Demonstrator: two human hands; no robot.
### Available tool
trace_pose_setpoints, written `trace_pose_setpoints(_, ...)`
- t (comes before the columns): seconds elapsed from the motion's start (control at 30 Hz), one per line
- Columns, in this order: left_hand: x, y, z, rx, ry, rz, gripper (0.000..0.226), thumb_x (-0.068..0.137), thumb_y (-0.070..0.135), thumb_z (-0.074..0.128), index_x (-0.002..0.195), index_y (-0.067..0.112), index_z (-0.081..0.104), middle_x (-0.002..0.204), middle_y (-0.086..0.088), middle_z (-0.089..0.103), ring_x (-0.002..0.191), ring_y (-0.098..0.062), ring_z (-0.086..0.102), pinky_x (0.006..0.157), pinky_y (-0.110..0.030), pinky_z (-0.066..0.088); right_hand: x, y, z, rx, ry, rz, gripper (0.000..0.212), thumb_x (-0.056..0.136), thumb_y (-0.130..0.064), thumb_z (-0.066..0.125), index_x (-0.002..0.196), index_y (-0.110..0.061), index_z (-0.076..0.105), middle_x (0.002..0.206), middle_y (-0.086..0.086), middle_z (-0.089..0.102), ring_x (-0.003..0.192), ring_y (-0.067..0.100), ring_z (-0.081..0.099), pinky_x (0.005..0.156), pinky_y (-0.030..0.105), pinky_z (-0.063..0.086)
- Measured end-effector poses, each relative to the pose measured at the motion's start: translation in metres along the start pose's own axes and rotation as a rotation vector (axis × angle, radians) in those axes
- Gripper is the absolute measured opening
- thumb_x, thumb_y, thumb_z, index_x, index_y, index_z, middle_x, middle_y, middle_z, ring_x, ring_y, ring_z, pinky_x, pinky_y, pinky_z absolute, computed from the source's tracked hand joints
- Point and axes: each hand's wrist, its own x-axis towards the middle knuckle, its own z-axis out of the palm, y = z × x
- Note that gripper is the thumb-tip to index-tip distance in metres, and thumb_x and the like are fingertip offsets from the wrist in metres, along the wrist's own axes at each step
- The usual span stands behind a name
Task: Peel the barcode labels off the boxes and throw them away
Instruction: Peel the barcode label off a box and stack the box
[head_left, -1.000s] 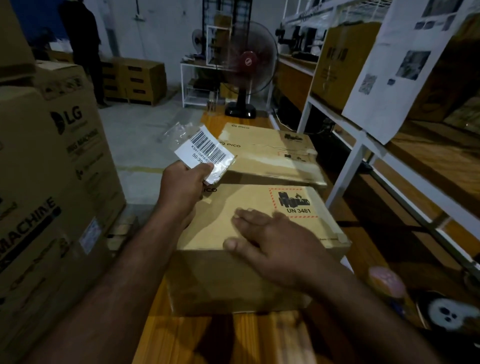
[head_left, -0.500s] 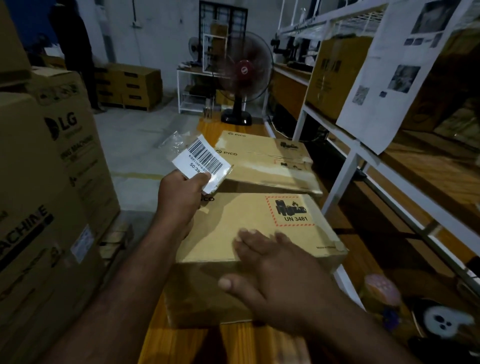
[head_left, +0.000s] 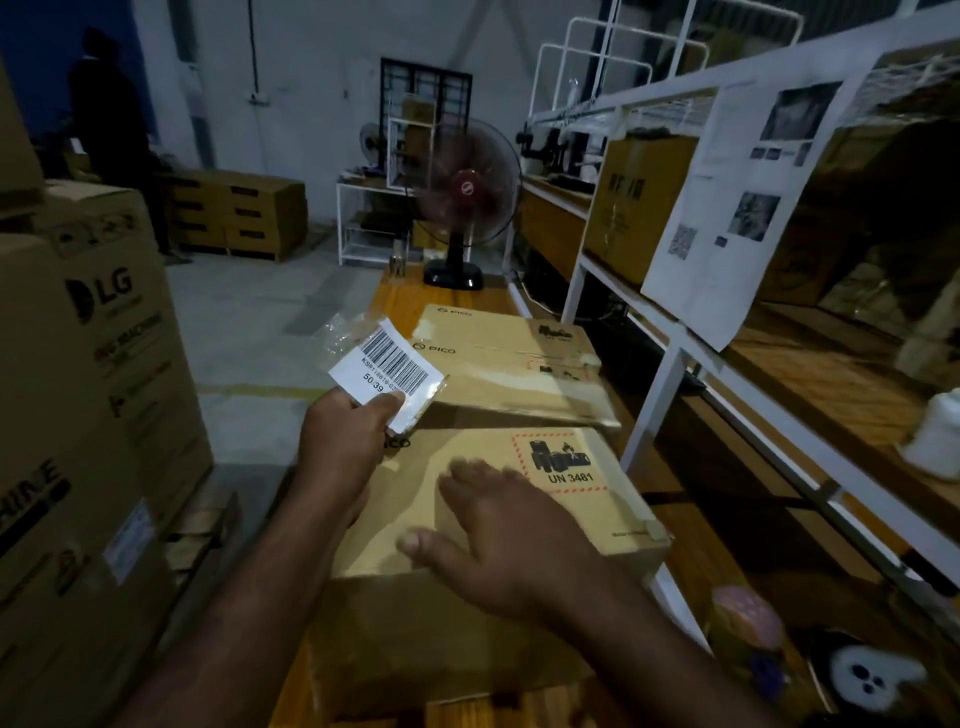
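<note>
The near box (head_left: 415, 649) lies under my right hand (head_left: 498, 540), which rests flat and open on its top. My left hand (head_left: 343, 436) pinches the peeled label (head_left: 387, 364), perhaps with clear film behind it, above the box's far edge. Binning comes next, though I see no bin.

Wooden table (head_left: 402, 304), long, running near to far.
- Near box (head_left: 415, 639): cardboard, closed, flat on the wood.
- Far box (head_left: 511, 369): cardboard, flatter, just behind the near one.
- Fan (head_left: 470, 182): its base stands at the far end.
</note>
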Motion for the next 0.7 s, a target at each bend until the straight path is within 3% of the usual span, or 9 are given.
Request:
trace_pose_setpoints(0.13,0.006,-0.003,0.002,-0.018,-0.031,-0.022,0.015,0.088,0.006,0.066,0.094,0.019,0.07,0.087,-0.001,0.075,0.066,-0.017,0.067,0.05,-0.024,0.045,-0.035,0.004,-0.011,0.005,-0.027,0.003,0.081,0.086,-0.078,0.038,0.148,-0.025,0.041,0.159,-0.007,0.032,0.144,0.011,0.027,0.114,0.029,0.022)
trace_pose_setpoints(0.23,0.009,-0.003,0.003,-0.004,-0.045,-0.031,0.012,0.087,0.007,0.067,0.092,0.018,0.071,0.087,-0.006,0.075,0.062,-0.017,0.066,0.05,-0.024,0.044,-0.029,-0.002,-0.012,-0.025,0.059,0.065,0.076,0.084,-0.081,0.035,0.131,-0.024,0.052,0.134,-0.007,0.05,0.123,0.013,0.043,0.104,0.033,0.036)
trace_pose_setpoints(0.3,0.009,-0.002,0.004,-0.013,-0.076,-0.035,0.013,0.088,0.006,0.066,0.095,0.015,0.071,0.083,-0.004,0.074,0.056,-0.011,0.064,0.045,-0.021,0.043,-0.014,-0.008,-0.008,-0.025,0.085,0.103,0.08,0.083,-0.084,0.031,0.127,-0.02,0.052,0.127,-0.002,0.05,0.117,0.017,0.045,0.1,0.038,0.038)
trace_pose_setpoints(0.33,0.008,-0.001,0.005,-0.018,-0.095,-0.038,0.014,0.089,0.005,0.065,0.097,0.014,0.071,0.083,-0.003,0.074,0.057,-0.01,0.066,0.046,-0.021,0.044,-0.005,-0.01,-0.004,-0.022,0.066,0.103,0.087,0.082,-0.086,0.029,0.134,-0.019,0.047,0.137,0.001,0.047,0.126,0.021,0.041,0.106,0.042,0.034)
trace_pose_setpoints(0.4,0.008,0.001,0.006,-0.008,-0.132,-0.033,0.015,0.09,0.005,0.064,0.1,0.013,0.07,0.083,-0.002,0.074,0.058,-0.009,0.067,0.047,-0.021,0.046,0.011,-0.011,0.005,-0.013,-0.025,0.071,0.1,0.081,-0.087,0.024,0.154,-0.019,0.024,0.163,0.004,0.019,0.15,0.026,0.015,0.12,0.054,0.011)
trace_pose_setpoints(0.43,0.007,0.001,0.006,-0.001,-0.148,-0.029,0.014,0.09,0.005,0.064,0.098,0.014,0.07,0.082,-0.002,0.074,0.054,-0.007,0.066,0.044,-0.02,0.046,0.017,-0.01,0.008,-0.004,-0.056,0.051,0.103,0.081,-0.087,0.024,0.157,-0.019,0.013,0.167,0.003,0.006,0.153,0.024,0.003,0.12,0.057,0.0)
trace_pose_setpoints(0.5,0.007,0.002,0.006,-0.006,-0.155,-0.035,0.013,0.091,0.004,0.063,0.095,0.015,0.069,0.08,-0.003,0.073,0.053,-0.008,0.066,0.046,-0.021,0.047,0.019,-0.005,0.008,0.015,-0.051,0.0,0.105,0.079,-0.087,0.033,0.157,-0.021,0.01,0.167,0.002,0.003,0.153,0.022,-0.002,0.12,0.057,-0.005)
trace_pose_setpoints(0.6,0.007,0.001,0.008,-0.019,-0.152,-0.04,0.014,0.09,0.005,0.064,0.098,0.014,0.071,0.083,-0.001,0.075,0.07,-0.022,0.068,0.066,-0.034,0.05,0.006,0.002,0.01,0.018,0.094,-0.039,0.095,0.076,-0.083,0.05,0.147,-0.022,0.036,0.146,0.0,0.036,0.136,0.021,0.028,0.119,0.044,0.02)
trace_pose_setpoints(0.7,0.008,0.002,0.014,-0.004,-0.175,-0.04,0.011,0.09,0.006,0.064,0.097,0.012,0.071,0.076,-0.001,0.074,0.066,-0.024,0.064,0.06,-0.032,0.046,-0.007,0.007,0.019,-0.038,0.241,0.014,0.08,0.075,-0.084,0.047,0.124,-0.021,0.051,0.12,-0.004,0.043,0.111,0.016,0.04,0.1,0.034,0.038)
